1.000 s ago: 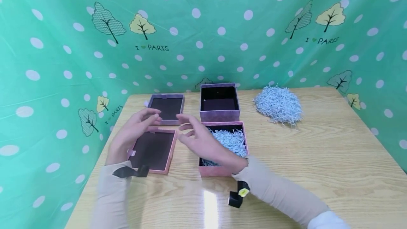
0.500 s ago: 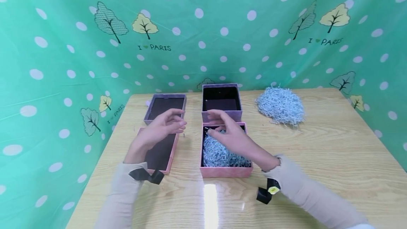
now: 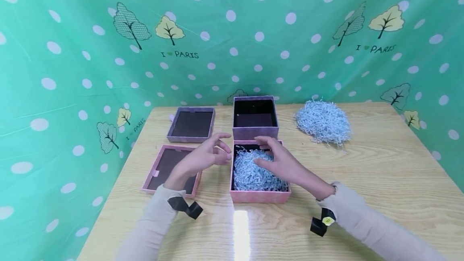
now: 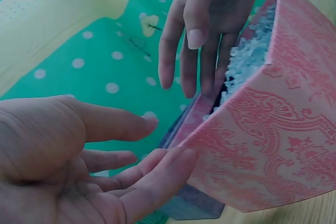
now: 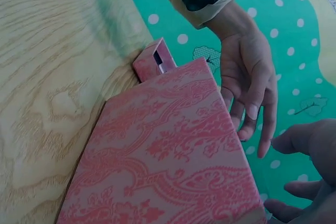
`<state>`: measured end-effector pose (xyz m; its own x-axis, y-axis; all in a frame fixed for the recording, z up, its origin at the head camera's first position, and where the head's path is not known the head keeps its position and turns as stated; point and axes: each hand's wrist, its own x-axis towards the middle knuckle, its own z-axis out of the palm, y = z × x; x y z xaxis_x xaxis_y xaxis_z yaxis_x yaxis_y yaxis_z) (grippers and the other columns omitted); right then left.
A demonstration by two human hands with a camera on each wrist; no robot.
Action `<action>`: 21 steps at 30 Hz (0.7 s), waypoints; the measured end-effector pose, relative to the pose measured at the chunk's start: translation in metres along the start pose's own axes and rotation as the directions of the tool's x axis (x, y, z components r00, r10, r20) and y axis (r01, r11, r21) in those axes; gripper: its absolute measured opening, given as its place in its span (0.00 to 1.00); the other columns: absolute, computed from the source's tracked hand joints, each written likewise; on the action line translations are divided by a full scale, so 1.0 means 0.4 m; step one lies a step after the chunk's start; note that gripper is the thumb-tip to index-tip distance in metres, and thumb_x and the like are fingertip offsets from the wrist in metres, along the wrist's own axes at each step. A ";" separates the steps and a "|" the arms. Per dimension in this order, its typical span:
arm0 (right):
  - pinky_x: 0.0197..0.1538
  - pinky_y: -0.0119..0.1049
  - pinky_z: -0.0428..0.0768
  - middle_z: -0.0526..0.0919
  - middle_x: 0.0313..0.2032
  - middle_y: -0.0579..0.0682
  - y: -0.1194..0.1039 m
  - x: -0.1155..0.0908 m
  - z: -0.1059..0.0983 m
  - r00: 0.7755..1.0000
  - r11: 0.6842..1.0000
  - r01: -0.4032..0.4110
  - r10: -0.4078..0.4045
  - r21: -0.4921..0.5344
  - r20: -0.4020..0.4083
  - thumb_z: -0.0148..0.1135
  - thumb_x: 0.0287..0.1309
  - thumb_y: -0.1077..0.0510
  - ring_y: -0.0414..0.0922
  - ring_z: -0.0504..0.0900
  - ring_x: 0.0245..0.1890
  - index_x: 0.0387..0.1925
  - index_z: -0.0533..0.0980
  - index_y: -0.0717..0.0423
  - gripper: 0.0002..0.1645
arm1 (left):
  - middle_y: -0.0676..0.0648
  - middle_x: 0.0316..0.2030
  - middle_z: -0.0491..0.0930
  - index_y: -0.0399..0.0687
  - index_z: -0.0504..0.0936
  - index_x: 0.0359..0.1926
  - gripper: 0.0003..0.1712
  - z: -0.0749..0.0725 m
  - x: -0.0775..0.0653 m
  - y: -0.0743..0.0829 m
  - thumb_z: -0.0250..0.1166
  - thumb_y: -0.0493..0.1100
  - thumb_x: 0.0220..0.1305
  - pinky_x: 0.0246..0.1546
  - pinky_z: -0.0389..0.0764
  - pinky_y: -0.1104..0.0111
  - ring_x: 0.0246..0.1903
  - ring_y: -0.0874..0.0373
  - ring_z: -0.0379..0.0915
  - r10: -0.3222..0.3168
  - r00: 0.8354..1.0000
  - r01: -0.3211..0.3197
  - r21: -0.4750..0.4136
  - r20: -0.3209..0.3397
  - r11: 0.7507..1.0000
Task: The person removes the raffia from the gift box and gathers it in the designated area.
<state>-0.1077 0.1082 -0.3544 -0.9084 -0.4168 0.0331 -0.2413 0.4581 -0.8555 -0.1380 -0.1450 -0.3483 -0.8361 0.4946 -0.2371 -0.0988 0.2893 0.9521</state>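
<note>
A pink patterned box [image 3: 260, 197] stands at the middle of the table, filled with blue shredded paper [image 3: 253, 172]. My right hand [image 3: 280, 162] hovers over that filling, fingers loosely bent and holding nothing. Just left of the box is my left hand [image 3: 206, 154], its fingertips close to the box's left wall and nothing in its grasp. The left wrist view shows both hands, with the left fingertips overlapping the edge of the pink box [image 4: 273, 135]. Behind the pink box stands a purple box [image 3: 255, 133] with a black inside. The left forearm partly covers a pink lid [image 3: 168, 164].
A purple lid [image 3: 191, 125] lies upturned at the back left. At the back right sits a loose heap of blue shredded paper [image 3: 322, 122]. The wooden table [image 3: 362, 164] runs up to a green dotted cloth [image 3: 246, 43].
Both hands have moved right: the left from over the pink lid to beside the pink box, the right from the box's left edge to above the shredded paper. The boxes and lids keep their places.
</note>
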 end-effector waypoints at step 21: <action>0.64 0.61 0.67 0.53 0.71 0.61 -0.019 0.014 0.022 0.940 0.892 -0.028 0.177 -0.451 0.292 0.71 0.51 0.46 0.62 0.55 0.70 0.74 0.51 0.48 0.55 | 0.38 0.45 0.67 0.48 0.56 0.68 0.36 0.024 0.032 -0.015 0.61 0.31 0.62 0.42 0.85 0.54 0.38 0.51 0.78 -0.133 0.991 0.133 0.007 0.016 0.991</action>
<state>-0.1078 0.0955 -0.3525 -0.7970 -0.5397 -0.2711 -0.3438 0.7745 -0.5309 -0.1427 -0.1325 -0.3589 -0.8071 0.4644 -0.3646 -0.2055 0.3580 0.9108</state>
